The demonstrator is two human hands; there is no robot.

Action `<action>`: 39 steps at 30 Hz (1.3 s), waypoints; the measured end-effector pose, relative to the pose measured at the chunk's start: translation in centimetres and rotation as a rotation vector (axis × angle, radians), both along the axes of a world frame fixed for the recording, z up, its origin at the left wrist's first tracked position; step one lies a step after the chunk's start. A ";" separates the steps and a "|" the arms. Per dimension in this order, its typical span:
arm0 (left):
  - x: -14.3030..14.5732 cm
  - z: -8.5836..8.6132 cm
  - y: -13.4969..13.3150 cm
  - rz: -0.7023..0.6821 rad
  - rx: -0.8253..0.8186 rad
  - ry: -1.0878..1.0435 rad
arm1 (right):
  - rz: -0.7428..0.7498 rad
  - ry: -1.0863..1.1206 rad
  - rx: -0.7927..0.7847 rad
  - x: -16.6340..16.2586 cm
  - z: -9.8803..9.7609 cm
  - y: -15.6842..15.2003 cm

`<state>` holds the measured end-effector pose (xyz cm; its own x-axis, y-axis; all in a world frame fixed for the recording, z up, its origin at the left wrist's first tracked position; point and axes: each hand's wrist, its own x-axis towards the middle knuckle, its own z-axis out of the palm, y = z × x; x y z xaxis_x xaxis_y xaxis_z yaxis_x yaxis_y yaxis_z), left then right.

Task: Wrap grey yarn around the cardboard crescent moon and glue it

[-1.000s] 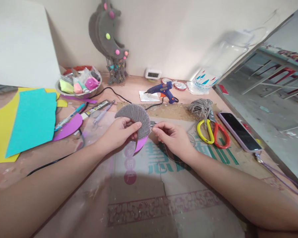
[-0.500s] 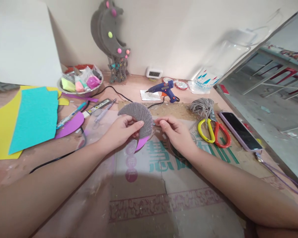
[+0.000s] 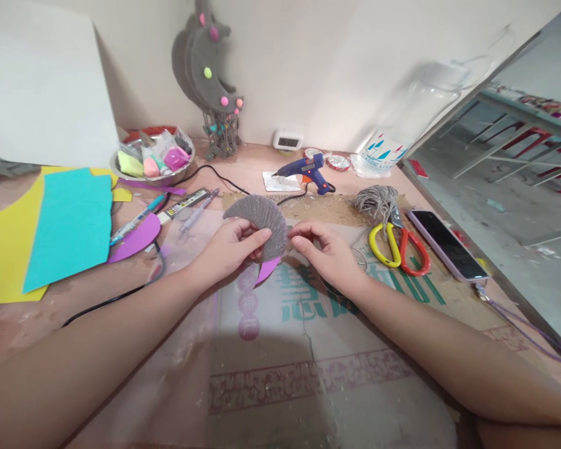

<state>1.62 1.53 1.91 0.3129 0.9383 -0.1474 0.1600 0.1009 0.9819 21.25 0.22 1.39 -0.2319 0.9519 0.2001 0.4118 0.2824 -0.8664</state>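
Note:
My left hand pinches a purple crescent-shaped cutout near its inner curve, between thumb and fingers. Grey yarn is wound closely over most of the crescent; its lower tip shows bare purple. At the outer right edge, my right hand is curled with thumb and fingertips together on the yarn strand, which is thin and hard to see there. Slack yarn loops on the table behind that hand. A grey yarn ball lies further right, touching scissors with yellow and red handles.
A blue glue gun rests behind the crescent, its cord running left. A phone lies by the right edge, near a clear bottle. Coloured sheets, pens and a bowl of clay packs are left. A grey moon ornament stands behind.
My right fingers stay by the crescent's outer edge and have curled slightly closer to it. The left hand keeps its hold. The whole view has shifted a little.

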 end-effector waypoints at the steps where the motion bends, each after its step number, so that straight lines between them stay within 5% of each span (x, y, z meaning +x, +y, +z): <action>1: 0.0 0.0 0.0 0.011 0.007 -0.005 | -0.011 0.008 -0.005 0.0 -0.1 -0.2; 13: -0.2 0.0 0.2 0.022 0.037 -0.072 | 0.018 -0.195 0.021 -0.3 0.1 -0.7; 39: -0.2 0.4 0.1 0.000 0.033 0.004 | 0.140 -0.166 0.054 -0.3 0.0 -0.3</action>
